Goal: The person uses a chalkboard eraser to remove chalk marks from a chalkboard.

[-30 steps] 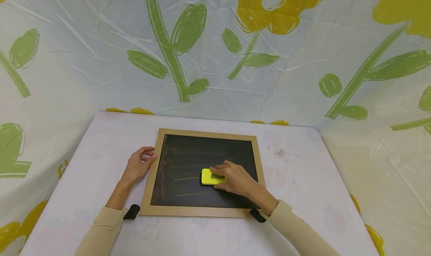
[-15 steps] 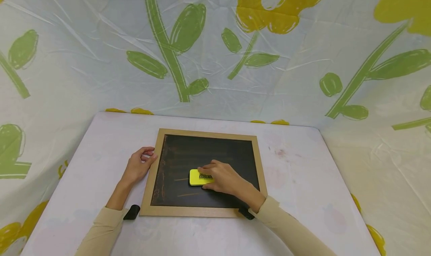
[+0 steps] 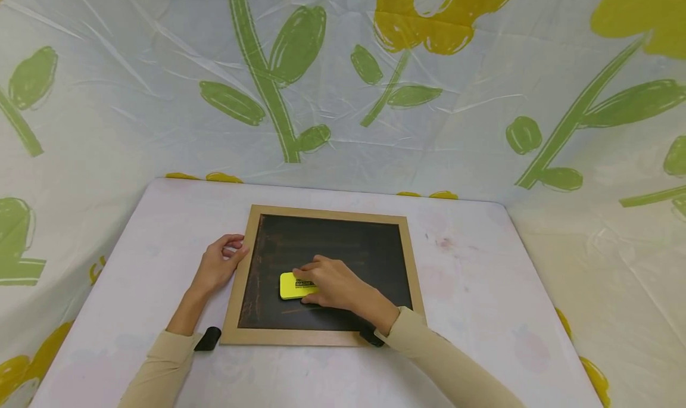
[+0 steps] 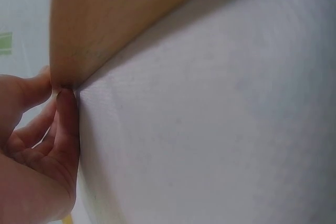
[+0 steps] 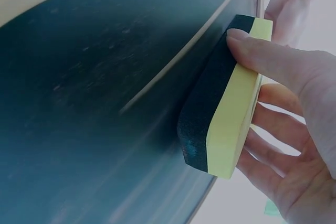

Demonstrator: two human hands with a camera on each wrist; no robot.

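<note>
Left hand: the left hand (image 3: 218, 266) rests on the worktop (image 3: 134, 259) against the outer left edge of the chalkboard (image 3: 343, 247); in the left wrist view the thumb and forefinger (image 4: 65, 124) pinch the wooden frame (image 4: 105, 19) at that edge, the other fingers loosely curled and holding nothing else.

Chalkboard: lies flat on the worktop directly right of the left hand, square-on to the person, dark face up inside a pale wood frame; the right hand works over its lower middle.

Chalk marks: one thin orange line (image 3: 292, 310) shows just below the eraser on the near side; in the right wrist view a long slanted stroke (image 5: 178, 51) runs across the dark face ahead of the eraser's felt side. Faint streaks sit along the board's left margin (image 3: 258, 277), beyond the eraser.

Eraser: the yellow eraser (image 3: 292, 285) lies flat on the board, long axis left to right, its free end sticking out to the left of the right hand; black felt side down, yellow side up.

Right hand: the right hand (image 3: 332, 286) covers the eraser's right part and grips it, fingers (image 5: 273, 59) curled over one long edge and thumb under the other, pressing it to the board.

Nearer hand: the right, already on the eraser; the left stays at the frame, well apart from it.
</note>
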